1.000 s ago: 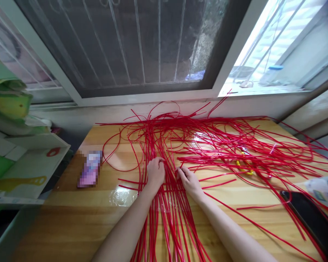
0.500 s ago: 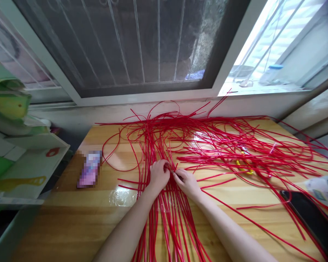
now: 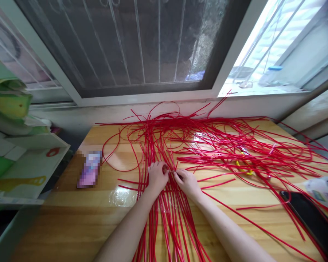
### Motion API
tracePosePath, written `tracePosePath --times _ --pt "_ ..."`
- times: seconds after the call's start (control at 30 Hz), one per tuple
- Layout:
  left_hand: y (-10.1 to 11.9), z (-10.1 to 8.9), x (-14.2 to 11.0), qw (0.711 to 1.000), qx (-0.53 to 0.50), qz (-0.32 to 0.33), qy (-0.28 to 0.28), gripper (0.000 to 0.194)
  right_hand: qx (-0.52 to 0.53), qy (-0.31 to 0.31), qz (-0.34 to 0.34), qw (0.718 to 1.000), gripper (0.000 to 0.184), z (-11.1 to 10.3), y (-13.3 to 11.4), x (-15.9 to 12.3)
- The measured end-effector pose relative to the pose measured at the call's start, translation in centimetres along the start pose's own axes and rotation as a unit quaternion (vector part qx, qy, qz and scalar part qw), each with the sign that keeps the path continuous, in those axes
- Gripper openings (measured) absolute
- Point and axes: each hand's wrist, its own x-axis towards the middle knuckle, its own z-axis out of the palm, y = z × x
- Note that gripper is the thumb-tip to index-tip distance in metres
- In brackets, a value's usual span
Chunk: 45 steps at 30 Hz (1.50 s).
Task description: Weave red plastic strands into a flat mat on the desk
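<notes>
Many thin, glossy red plastic strands (image 3: 168,227) run lengthwise over the wooden table, from its far side toward me. A few strands cross them near my wrists. My left hand (image 3: 157,177) rests on the lengthwise strands, its fingers curled and pinching at a strand near the middle. Just to its right, my right hand (image 3: 186,182) also has its fingertips closed on a strand at the same spot. The fingertips of both hands almost meet. Exactly which strands they grip is partly hidden by the fingers.
A large tangle of red strands (image 3: 235,145) covers the table's back and right, with yellow-handled scissors (image 3: 244,165) beneath. A black phone (image 3: 308,218) and a white roll (image 3: 324,191) lie at right. A blurred pink packet (image 3: 89,170) and clear tape (image 3: 123,196) lie left.
My left hand has shifted very slightly left, so a small gap shows between the fingertips of the two hands. The right hand and the strands stay nearly still.
</notes>
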Motion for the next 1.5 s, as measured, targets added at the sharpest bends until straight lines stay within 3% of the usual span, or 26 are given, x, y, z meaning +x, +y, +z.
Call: tracePosePath --times 0.4,0.53,0.7,0.83,1.0,1.1,1.2,1.33,1.5 --pt "0.9 0.4 0.8 1.0 0.01 -0.016 0.011 0.018 0.018 -0.006 0.027 0.999 0.029 -0.1 0.1 0.0" --pt "0.5 0.5 1.1 0.997 -0.074 -0.011 -0.019 0.015 0.037 -0.016 0.048 0.998 0.031 -0.2 0.0 0.2" --pt "-0.6 0.1 0.0 0.976 -0.197 0.089 -0.018 0.013 0.041 -0.043 0.087 0.994 0.027 -0.3 0.2 0.6" --pt "-0.4 -0.2 -1.0 0.958 -0.224 0.178 -0.008 0.009 0.048 -0.079 0.092 0.992 0.022 0.0 0.7 0.8" --pt "0.3 -0.9 -1.1 0.966 -0.161 0.2 0.005 0.012 0.074 -0.073 0.025 0.994 0.025 0.2 1.5 0.7" --pt "0.4 -1.6 -1.2 0.973 -0.114 0.2 -0.017 0.019 0.087 -0.069 -0.027 0.993 0.024 -0.1 1.5 0.4" --pt "-0.1 -1.9 -1.5 0.981 -0.092 0.166 -0.029 0.017 0.093 -0.039 -0.043 0.994 0.031 -0.9 1.0 0.1" --pt "-0.9 -2.2 -1.7 0.991 -0.1 0.094 0.004 0.016 0.058 0.024 -0.086 0.994 0.041 -1.8 0.0 -0.1" --pt "-0.5 -3.3 -1.9 0.99 -0.121 0.064 0.029 0.021 -0.029 -0.038 -0.14 0.989 0.031 -0.6 -1.3 -0.5"
